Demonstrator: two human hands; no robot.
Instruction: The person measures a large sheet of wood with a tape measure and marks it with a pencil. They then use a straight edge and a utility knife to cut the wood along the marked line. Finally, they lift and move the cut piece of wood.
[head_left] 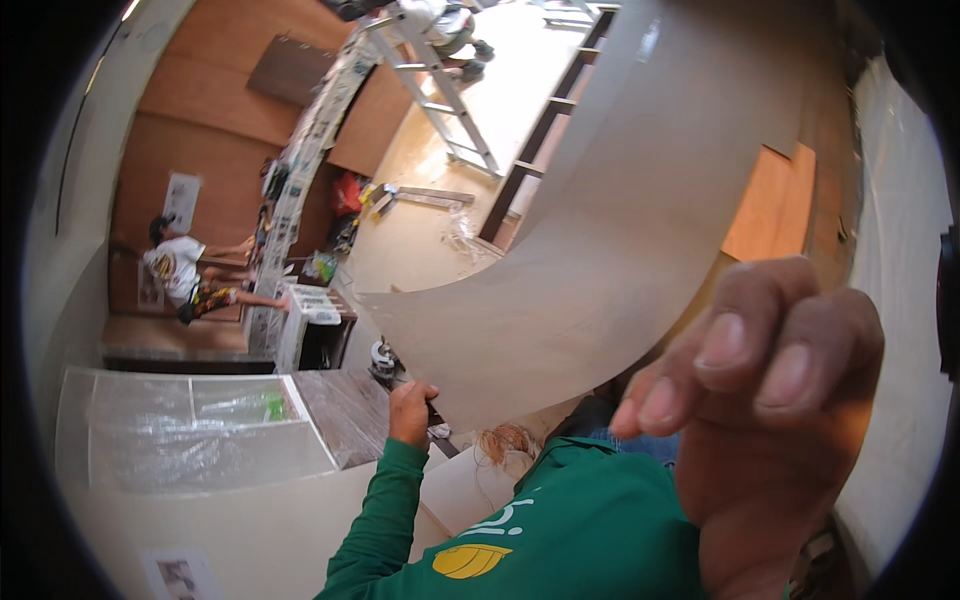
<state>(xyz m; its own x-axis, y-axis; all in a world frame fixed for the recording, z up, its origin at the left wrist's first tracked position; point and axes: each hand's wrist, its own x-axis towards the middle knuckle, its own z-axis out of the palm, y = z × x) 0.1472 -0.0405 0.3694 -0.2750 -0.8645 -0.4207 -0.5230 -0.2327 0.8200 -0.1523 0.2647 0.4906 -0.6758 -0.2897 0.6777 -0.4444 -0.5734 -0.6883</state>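
A large, thin grey-beige laminate sheet [560,300] stretches from beside my body toward the far side, its near part curling upward. My left hand [410,412], in a green sleeve, is closed on the sheet's near left edge. Raised close to the camera, my right hand [775,400] has its fingers half curled and apart, with nothing visible in them. It covers part of the sheet's near right side. Just beyond my left hand, a small metal power tool [383,362] is partly hidden by the sheet.
A ladder [435,95] stands at the far side, near a partly visible person [450,30]. Another person [180,265] in a white shirt works at the left. A dark slatted frame [550,125] lies beside the sheet. Plastic-wrapped panels [200,425] are at the near left; orange-brown boards [775,205] at the right.
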